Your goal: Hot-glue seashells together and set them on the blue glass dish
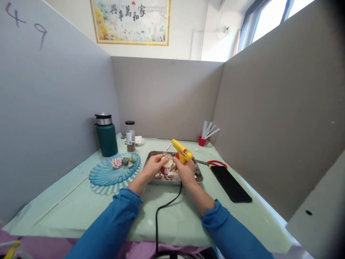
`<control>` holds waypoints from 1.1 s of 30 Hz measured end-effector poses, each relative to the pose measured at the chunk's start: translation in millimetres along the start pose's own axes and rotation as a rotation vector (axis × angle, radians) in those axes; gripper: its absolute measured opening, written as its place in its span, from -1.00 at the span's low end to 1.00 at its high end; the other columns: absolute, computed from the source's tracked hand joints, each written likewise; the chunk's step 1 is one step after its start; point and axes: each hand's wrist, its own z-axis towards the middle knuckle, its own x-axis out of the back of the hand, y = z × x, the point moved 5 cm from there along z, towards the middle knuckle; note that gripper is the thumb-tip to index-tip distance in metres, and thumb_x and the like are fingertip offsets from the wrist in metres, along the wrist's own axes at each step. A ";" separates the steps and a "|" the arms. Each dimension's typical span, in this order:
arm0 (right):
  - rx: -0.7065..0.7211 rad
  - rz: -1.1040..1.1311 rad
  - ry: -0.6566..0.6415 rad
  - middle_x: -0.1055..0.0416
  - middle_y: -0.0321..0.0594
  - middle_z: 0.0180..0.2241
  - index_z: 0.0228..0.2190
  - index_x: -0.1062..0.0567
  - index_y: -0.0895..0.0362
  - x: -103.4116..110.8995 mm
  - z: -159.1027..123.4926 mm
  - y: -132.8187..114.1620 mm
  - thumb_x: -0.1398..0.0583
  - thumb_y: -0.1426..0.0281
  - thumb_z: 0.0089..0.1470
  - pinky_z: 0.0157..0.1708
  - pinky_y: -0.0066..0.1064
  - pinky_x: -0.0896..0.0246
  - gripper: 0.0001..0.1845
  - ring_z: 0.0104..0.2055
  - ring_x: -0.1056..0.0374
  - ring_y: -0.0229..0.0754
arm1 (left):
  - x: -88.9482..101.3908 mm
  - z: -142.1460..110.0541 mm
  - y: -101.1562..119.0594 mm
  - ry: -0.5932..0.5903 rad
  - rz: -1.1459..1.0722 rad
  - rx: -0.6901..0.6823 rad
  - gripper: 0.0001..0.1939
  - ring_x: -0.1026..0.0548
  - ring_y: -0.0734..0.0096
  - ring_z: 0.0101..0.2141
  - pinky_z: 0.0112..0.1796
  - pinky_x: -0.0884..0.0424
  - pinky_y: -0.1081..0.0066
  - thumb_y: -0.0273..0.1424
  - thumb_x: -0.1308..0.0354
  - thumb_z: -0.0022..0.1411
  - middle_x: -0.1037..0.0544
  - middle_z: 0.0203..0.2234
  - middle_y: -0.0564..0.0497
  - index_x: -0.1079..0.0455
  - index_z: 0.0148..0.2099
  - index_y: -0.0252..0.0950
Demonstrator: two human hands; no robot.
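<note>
My left hand (155, 166) pinches a flat, pale seashell (169, 160) by its edge, above a metal tray (163, 181). In my right hand (185, 169) is a yellow hot glue gun (182, 150), its nozzle tilted up and away to the left. The right thumb and fingertips come close to the shell; whether they touch it I cannot tell. Loose shells (172, 175) fill the tray below, partly covered by my hands. From the glue gun side a black cord (161, 207) runs down over the table's front edge.
To the left, a blue fluted glass plate (104, 176) bears several shells (116, 163). Behind stand a green flask (106, 139) and a black-lidded jar (130, 136). Red-handled scissors (217, 164), a black phone (230, 184) and a red cup (202, 141) of glue sticks lie right. Grey partitions (167, 97) surround the table.
</note>
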 end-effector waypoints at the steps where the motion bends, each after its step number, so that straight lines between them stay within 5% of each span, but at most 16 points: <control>1: -0.002 -0.007 0.002 -0.48 -0.24 -0.48 -0.34 -0.52 0.19 0.3 -0.2 -0.6 -0.24 0.25 -0.14 -0.52 -0.45 -0.24 -0.69 -0.48 -0.38 -0.19 | -0.2 -0.2 0.3 -0.004 -0.003 -0.002 -0.65 -0.37 0.56 -0.71 -0.64 -0.26 0.54 -0.15 -0.23 0.04 -0.40 -0.66 0.12 -0.32 -0.38 -0.36; 19: 0.000 -0.075 0.005 -0.51 -0.21 -0.45 -0.39 -0.53 0.17 2.3 -2.6 -11.2 -0.26 0.23 -0.18 -0.39 -0.40 -0.29 -0.70 -0.40 -0.41 -0.14 | 2.8 1.2 -0.7 0.021 0.034 -0.017 -0.64 -0.34 0.59 -0.72 -0.67 -0.24 0.56 -0.12 -0.22 0.06 -0.39 -0.63 0.13 -0.33 -0.37 -0.35; 27: -0.018 -0.084 -0.026 -0.44 -0.24 -0.54 -0.36 -0.51 0.20 -1.4 -1.6 -5.7 -0.24 0.20 -0.16 -0.54 -0.41 -0.20 -0.66 -0.52 -0.34 -0.18 | 3.3 2.8 -2.4 0.023 0.057 -0.024 -0.65 -0.33 0.59 -0.74 -0.68 -0.24 0.57 -0.13 -0.20 0.07 -0.39 -0.67 0.14 -0.31 -0.37 -0.35; 33: -0.035 -0.195 -0.174 -0.40 -0.27 -0.60 -0.40 -0.49 0.16 9.9 15.2 1.8 -0.18 0.11 -0.04 -0.60 -0.42 -0.11 -0.65 -0.61 -0.28 -0.21 | 21.9 5.0 0.3 0.256 0.013 -0.048 -0.66 -0.30 0.60 -0.75 -0.68 -0.19 0.59 -0.15 -0.22 0.04 -0.34 -0.75 0.16 -0.31 -0.42 -0.34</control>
